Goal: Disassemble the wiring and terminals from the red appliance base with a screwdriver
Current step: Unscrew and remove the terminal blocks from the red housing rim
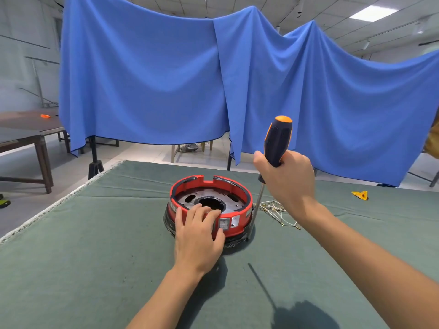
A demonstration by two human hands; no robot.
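we have the red appliance base (210,205) sitting open side up at the centre of the frame, on the green cloth-covered table (95,257). our left hand (198,236) rests on its near rim, fingers laid over the edge toward the round central opening (211,203) of the grey metal plate (231,203), thumb beside the rocker switch (224,224) on the front wall. this is a bracing hold, fingers loosely bent over the rim and not pinching anything.

our right hand (288,181), right of centre, wraps the black and orange handle of the screwdriver (276,144); fingers closed firmly round it. the shaft runs down steeply along the outside right of the base, tip low near the black lower band. we cannot tell whether the tip is seated in a screw or slot; it is too small to read.

a tangle of white wiring (276,210) with small terminals lies on the cloth just right of the base, apparently already free, so we judge the task well along.

notes for the step in hand:
- keep the left palm pressing down so the base does not spin or skid on the cloth.
- confirm the tip is seated before loading it; a slip here would go toward the left thumb.
- keep the shaft in line with the fastener, push then turn.

also present: a blue cloth (166,79) hung across the upper frame and a small yellow object (360,194) at far right.
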